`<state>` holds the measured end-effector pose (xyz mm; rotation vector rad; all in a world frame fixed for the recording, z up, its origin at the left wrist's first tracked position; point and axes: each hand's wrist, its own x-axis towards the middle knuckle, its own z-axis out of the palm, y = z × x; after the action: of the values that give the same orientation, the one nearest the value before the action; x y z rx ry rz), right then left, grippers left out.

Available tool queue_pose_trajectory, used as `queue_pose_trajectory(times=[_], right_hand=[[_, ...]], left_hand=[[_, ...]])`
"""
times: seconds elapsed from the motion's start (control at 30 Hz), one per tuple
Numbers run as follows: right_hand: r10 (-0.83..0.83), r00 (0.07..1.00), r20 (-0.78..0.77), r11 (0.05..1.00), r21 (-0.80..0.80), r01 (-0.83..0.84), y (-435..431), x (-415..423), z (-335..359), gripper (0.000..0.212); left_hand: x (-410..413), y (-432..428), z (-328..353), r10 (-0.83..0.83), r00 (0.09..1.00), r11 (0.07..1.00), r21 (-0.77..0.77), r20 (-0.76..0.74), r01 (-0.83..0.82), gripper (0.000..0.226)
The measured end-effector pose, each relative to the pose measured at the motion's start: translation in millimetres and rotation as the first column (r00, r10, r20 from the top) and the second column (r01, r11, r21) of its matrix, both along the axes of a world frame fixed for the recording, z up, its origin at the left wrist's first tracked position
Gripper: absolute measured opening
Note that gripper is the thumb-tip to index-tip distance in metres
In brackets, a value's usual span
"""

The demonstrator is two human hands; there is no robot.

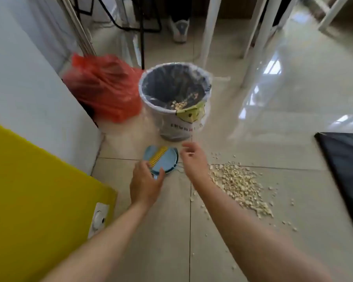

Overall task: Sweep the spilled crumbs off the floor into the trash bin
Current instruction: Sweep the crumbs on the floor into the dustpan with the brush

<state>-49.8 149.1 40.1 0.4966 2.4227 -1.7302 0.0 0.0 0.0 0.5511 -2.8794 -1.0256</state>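
1. The floor [171, 231] is pale tile; open room lies toward the camera, while a white wall [29, 88] and a yellow panel [39, 190] close the left side and a dark mat [346, 169] bounds the right.
2. The bin [174, 100], lined and already holding some crumbs, stands just beyond the hands, with a red bag [104, 86] beside it on the left.
3. The crumbs [238, 186] lie in a long pile right of the right forearm, running diagonally toward the lower right.
4. The dustpan [161, 159], brush nested in it, lies flat on the floor before the bin.
5. The left hand [146, 186] grips its near handle end; it is the nearer hand.
6. The right hand [194, 159] hovers unclenched, empty, just right of the pan.
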Motion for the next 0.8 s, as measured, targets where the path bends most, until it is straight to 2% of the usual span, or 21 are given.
queue_pose_trajectory(times=[0.03, 0.1, 0.2, 0.27, 0.37, 0.43, 0.5, 0.57, 0.63, 0.7, 0.8], right_hand=[[0.108, 0.993, 0.050, 0.976, 0.183, -0.116, -4.2, 0.8, -11.2, 0.032], [0.213, 0.961, 0.175, 0.897, 0.356, -0.263, -12.4, -3.2, -32.4, 0.041], [0.306, 0.913, 0.272, 0.765, 0.500, -0.405, -21.3, 3.4, -44.8, 0.045], [0.333, 0.905, 0.265, 0.732, 0.533, -0.425, -23.3, 3.1, -51.3, 0.043], [0.208, 0.936, 0.285, 0.864, 0.395, -0.313, -22.7, -5.1, -54.1, 0.044], [0.193, 0.926, 0.324, 0.881, 0.359, -0.309, -20.7, -5.4, -47.2, 0.052], [0.191, 0.919, 0.345, 0.896, 0.321, -0.307, -15.0, -1.8, -40.4, 0.060], [0.232, 0.885, 0.403, 0.923, 0.196, -0.331, -4.1, 13.9, -26.4, 0.048], [0.316, 0.840, 0.442, 0.932, 0.021, -0.361, 11.7, 34.9, -10.7, 0.031], [0.378, 0.823, 0.425, 0.921, -0.083, -0.380, 32.2, 54.7, 8.4, 0.018], [0.409, 0.830, 0.380, 0.901, -0.022, -0.434, 63.0, 70.8, 32.0, 0.029]], left_hand=[[2.6, -0.6, -7.4, -0.008, 0.994, 0.998, -0.054, 0.110, 0.014, 0.048], [1.3, -2.9, -16.8, 0.037, 0.960, 0.992, -0.123, 0.279, -0.002, 0.061], [-1.1, -3.4, -22.6, 0.103, 0.925, 0.994, -0.066, 0.365, -0.085, 0.059], [-10.6, -4.5, -26.1, 0.065, 0.921, 0.998, -0.029, 0.383, -0.058, 0.049], [-17.7, -6.5, -29.2, -0.041, 0.879, 0.996, 0.089, 0.474, -0.001, 0.037], [-10.2, -5.9, -21.2, -0.152, 0.850, 0.979, 0.194, 0.504, 0.060, 0.025], [-0.3, -4.4, -6.6, -0.196, 0.850, 0.960, 0.272, 0.490, 0.065, 0.012], [13.7, -2.6, 12.7, -0.185, 0.866, 0.945, 0.325, 0.465, 0.028, 0.002], [31.6, 2.0, 28.3, -0.211, 0.869, 0.931, 0.363, 0.447, 0.039, 0.011], [49.8, 10.5, 39.1, -0.224, 0.879, 0.930, 0.362, 0.422, 0.063, 0.019], [71.1, 29.7, 51.3, -0.202, 0.905, 0.938, 0.339, 0.375, 0.069, 0.018]])
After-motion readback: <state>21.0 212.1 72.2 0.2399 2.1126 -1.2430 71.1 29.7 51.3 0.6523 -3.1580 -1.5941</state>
